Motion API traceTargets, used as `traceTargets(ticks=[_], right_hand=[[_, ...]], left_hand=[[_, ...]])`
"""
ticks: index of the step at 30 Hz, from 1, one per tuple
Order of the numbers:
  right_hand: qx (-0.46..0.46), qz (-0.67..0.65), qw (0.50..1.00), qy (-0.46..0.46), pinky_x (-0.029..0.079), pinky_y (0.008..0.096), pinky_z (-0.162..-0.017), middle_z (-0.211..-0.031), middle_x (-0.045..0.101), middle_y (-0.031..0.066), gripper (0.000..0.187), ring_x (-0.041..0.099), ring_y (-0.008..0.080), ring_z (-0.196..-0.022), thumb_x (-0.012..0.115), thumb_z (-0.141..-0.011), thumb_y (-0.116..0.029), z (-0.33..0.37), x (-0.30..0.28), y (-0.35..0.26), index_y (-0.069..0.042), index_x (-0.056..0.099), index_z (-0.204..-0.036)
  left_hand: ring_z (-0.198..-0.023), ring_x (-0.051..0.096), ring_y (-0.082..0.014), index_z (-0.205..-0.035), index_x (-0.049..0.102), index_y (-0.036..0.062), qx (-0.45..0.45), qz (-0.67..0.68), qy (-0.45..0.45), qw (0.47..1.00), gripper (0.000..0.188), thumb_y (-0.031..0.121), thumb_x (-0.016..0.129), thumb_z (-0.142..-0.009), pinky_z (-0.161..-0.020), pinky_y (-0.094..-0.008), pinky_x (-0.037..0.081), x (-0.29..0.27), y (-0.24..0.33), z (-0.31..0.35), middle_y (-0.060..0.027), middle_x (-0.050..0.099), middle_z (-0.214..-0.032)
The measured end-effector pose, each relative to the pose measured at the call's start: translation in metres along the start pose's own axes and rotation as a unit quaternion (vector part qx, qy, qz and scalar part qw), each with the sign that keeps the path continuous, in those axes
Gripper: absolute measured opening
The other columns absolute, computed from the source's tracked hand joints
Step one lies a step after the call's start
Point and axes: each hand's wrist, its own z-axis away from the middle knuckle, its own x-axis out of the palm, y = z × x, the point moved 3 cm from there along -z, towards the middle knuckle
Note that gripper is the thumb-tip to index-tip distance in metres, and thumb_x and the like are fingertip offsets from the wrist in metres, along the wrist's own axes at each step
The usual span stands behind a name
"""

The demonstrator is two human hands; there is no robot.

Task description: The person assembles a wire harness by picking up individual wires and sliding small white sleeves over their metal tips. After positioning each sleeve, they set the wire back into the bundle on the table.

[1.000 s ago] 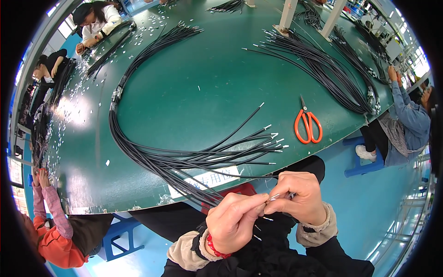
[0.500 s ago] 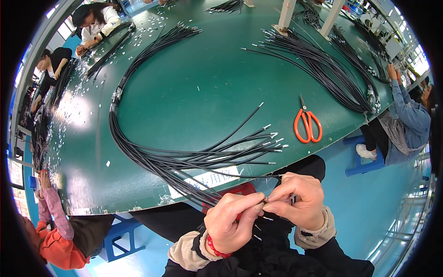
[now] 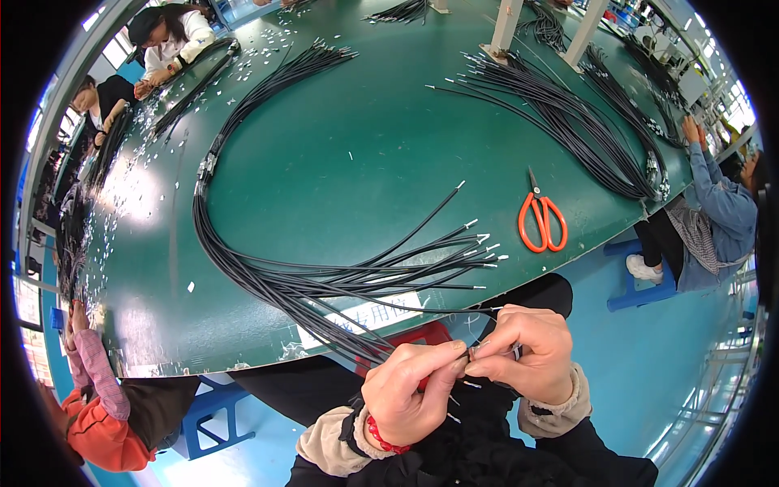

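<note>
My left hand [image 3: 414, 388], with a red bracelet at the wrist, pinches a black cable between thumb and fingers just past the table's front edge. Almost touching it, my right hand [image 3: 531, 351] is closed in a pinch at the tip of that cable; the tiny piece between its fingers is too small to make out. A fine pale strand curls beside the right fingertips. The cable bundle [image 3: 268, 280] bends in a wide curve over the table, its light-tipped ends fanned out toward the right. Several light-tipped ends [image 3: 454, 417] also show below my left hand.
Red-handled scissors [image 3: 542, 223] lie on the green table [image 3: 389, 138], right of the bundle. Another black cable bundle [image 3: 580, 134] rests farther right. A red container [image 3: 418, 334] shows under the table edge. Co-workers sit at left and right; white scraps litter the left side.
My hands stay pinched together at the cable tip, with only a very slight shift. At the far left, a co-worker in black has raised their head and moved a hand.
</note>
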Motion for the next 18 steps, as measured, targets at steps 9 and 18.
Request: traceTargets(ticks=[9, 18], right_hand=[[-0.007, -0.007, 1.000, -0.013, 0.035, 0.0220, -0.046, -0.061, 0.061, 0.0010, 0.016, 0.050, 0.0101, -0.049, 0.079, -0.067, -0.012, -0.0010, 0.0036, -0.0010, -0.005, 0.066, -0.073], [0.048, -0.044, 0.998, 0.002, 0.038, 0.0210, -0.045, -0.062, 0.062, 0.0030, 0.016, 0.053, 0.0090, -0.050, 0.077, -0.069, -0.009, 0.0023, 0.0065, -0.0014, -0.002, 0.065, -0.077]], left_hand=[[-0.058, 0.062, -0.0145, -0.097, 0.060, -0.0006, 0.013, -0.009, 0.004, 1.000, 0.026, -0.008, 0.068, -0.074, -0.050, -0.0219, 0.048, -0.0033, 0.0017, -0.0002, -0.0099, 0.062, -0.072], [-0.059, 0.062, -0.0147, -0.096, 0.060, -0.0010, 0.012, 0.003, -0.002, 1.000, 0.025, -0.009, 0.067, -0.074, -0.050, -0.0221, 0.049, -0.0062, 0.0040, 0.0002, -0.0108, 0.063, -0.075]])
